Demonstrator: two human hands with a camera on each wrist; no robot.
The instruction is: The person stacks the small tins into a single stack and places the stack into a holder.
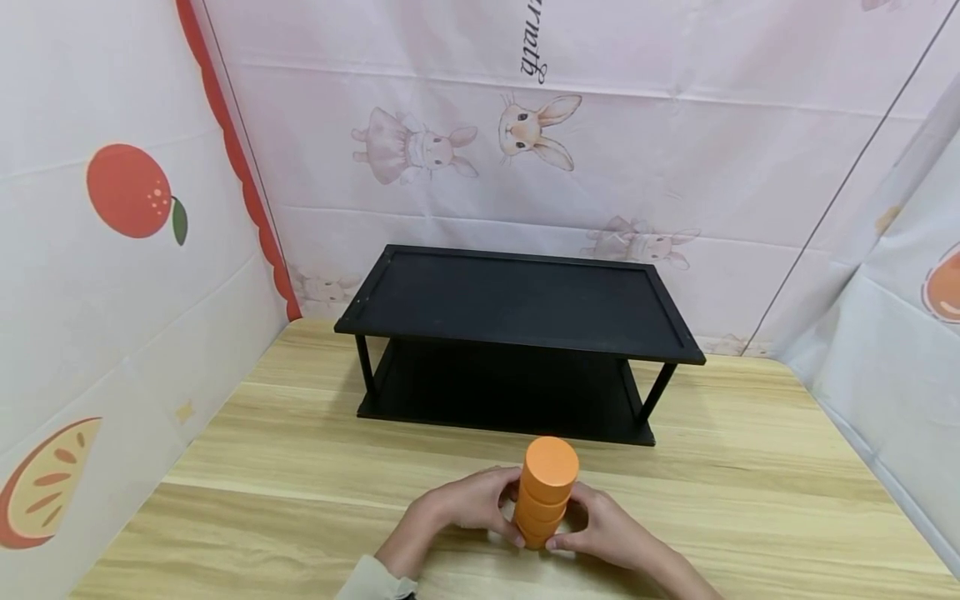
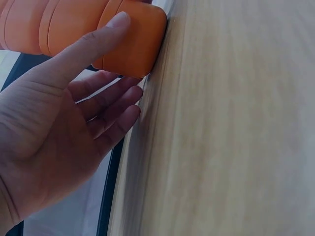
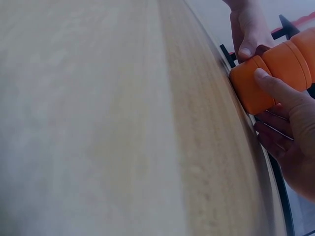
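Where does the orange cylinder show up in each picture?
Head: orange cylinder low, slightly right of centre, between left hand and right hand.
Left wrist: top left corner, cut off by the frame.
Right wrist: upper right, cut off by the right edge.
Shared landmark: the wood-grain tabletop.

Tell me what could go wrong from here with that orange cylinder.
The left hand and right hand hold the tall orange cylinder low down, so it might tip if jostled. It looks divided into sections; if they are only stacked, which I can't tell, the upper ones could slide off. The black shelf stands just beyond, so a forward move could bump it.
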